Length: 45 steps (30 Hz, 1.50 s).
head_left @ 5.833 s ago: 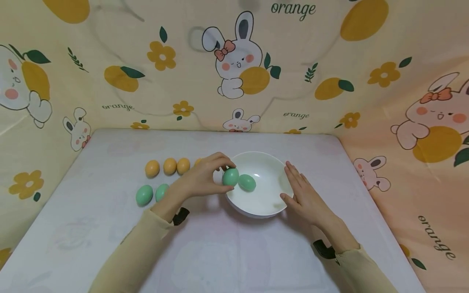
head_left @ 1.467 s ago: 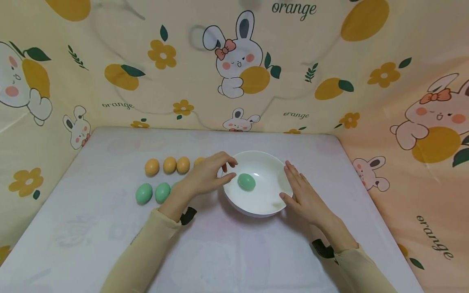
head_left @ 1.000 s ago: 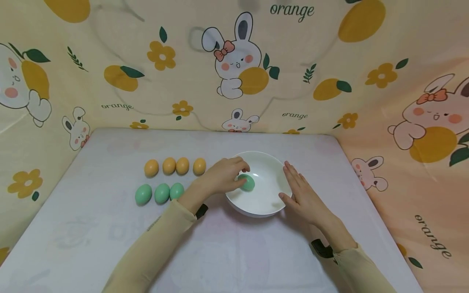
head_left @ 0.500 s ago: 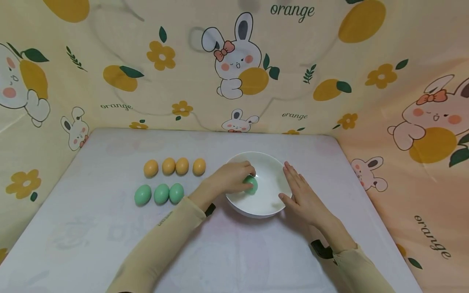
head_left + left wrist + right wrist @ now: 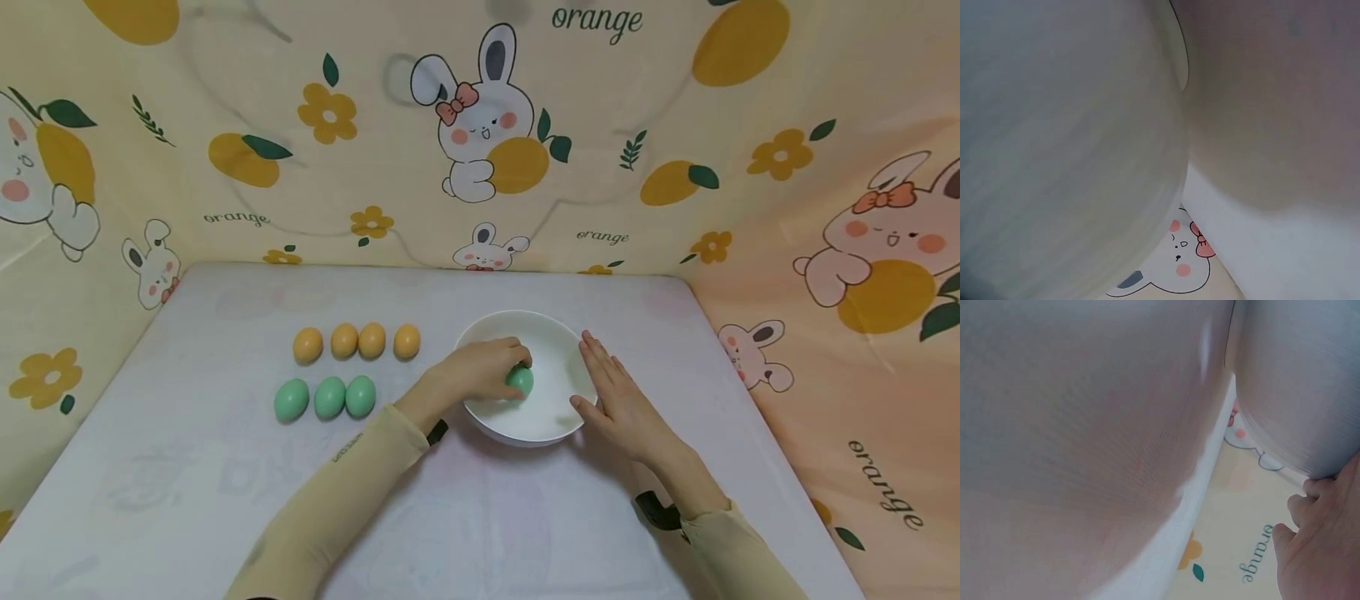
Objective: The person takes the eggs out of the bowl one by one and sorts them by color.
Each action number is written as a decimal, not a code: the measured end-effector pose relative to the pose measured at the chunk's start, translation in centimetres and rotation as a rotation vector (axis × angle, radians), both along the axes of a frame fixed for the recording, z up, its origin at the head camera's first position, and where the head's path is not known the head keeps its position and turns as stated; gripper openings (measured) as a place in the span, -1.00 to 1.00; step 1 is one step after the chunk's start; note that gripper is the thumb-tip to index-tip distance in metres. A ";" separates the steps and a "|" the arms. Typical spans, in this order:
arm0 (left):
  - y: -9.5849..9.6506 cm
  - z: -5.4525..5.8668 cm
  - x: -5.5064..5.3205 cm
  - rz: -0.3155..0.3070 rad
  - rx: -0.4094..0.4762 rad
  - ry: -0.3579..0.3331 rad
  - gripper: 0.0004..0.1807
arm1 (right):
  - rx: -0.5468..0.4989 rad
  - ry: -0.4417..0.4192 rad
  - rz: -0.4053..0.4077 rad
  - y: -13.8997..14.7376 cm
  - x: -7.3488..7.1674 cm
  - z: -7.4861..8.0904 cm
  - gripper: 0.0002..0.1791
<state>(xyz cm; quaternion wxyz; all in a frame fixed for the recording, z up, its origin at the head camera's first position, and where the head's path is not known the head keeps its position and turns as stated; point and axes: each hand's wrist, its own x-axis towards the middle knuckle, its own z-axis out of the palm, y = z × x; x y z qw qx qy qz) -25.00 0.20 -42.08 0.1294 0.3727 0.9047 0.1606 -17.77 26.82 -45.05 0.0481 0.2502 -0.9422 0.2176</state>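
Note:
In the head view my left hand (image 5: 483, 372) reaches over the left rim of a white bowl (image 5: 558, 404). Its fingers and thumb pinch a green egg (image 5: 521, 381) inside the bowl; the hand covers part of the egg. My right hand (image 5: 618, 408) lies against the bowl's right side with its fingers straight, touching the rim. The right wrist view shows that hand (image 5: 1322, 544) beside the outer wall of the bowl (image 5: 1297, 381). A large pale curved surface fills the left part of the left wrist view, and neither hand nor egg is seen there.
Left of the bowl, several yellow eggs (image 5: 372, 341) stand in a back row on the pale tabletop (image 5: 480, 508). In front of them is a row of three green eggs (image 5: 330, 397). A printed cloth (image 5: 330, 183) hangs behind the table and along its sides.
An egg held over the left rim earlier left the hand. From empty, my left hand moved right into the bowl, took hold of the green egg there and shifted it slightly right.

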 end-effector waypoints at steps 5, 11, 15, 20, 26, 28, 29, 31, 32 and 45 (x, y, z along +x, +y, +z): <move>-0.1 -0.2 0.0 0.004 -0.003 0.015 -0.47 | -0.004 0.014 0.004 0.0 -0.1 0.0 -0.07; -0.1 -0.2 0.1 0.006 0.001 0.023 -0.47 | -0.009 0.021 0.009 -0.1 -0.1 0.0 -0.09; -0.2 -0.1 0.2 0.007 0.009 0.024 -0.47 | -0.005 0.018 0.005 -0.1 -0.1 -0.1 -0.09; -0.3 -0.1 0.2 0.006 0.032 0.013 -0.47 | -0.005 0.009 0.004 -0.2 -0.1 -0.1 -0.09; -0.6 0.3 0.3 0.002 0.085 0.006 -0.47 | 0.002 0.008 0.002 -0.3 -0.1 0.0 -0.08; -0.8 0.4 0.3 -0.002 0.105 0.009 -0.47 | 0.002 0.010 0.004 -0.3 -0.1 0.0 -0.08; -0.9 0.5 0.4 -0.005 0.116 0.008 -0.47 | 0.002 0.010 0.004 -0.3 0.0 0.0 -0.08; -1.0 0.6 0.5 -0.009 0.139 0.007 -0.48 | 0.002 0.006 0.004 -0.3 0.0 0.0 -0.07; -1.2 0.7 0.5 -0.009 0.150 0.008 -0.48 | -0.001 0.004 0.003 -0.3 0.0 0.0 -0.07; -3.6 2.3 1.8 0.049 0.308 0.056 -0.50 | -0.011 -0.001 0.002 -0.1 0.1 0.1 -0.06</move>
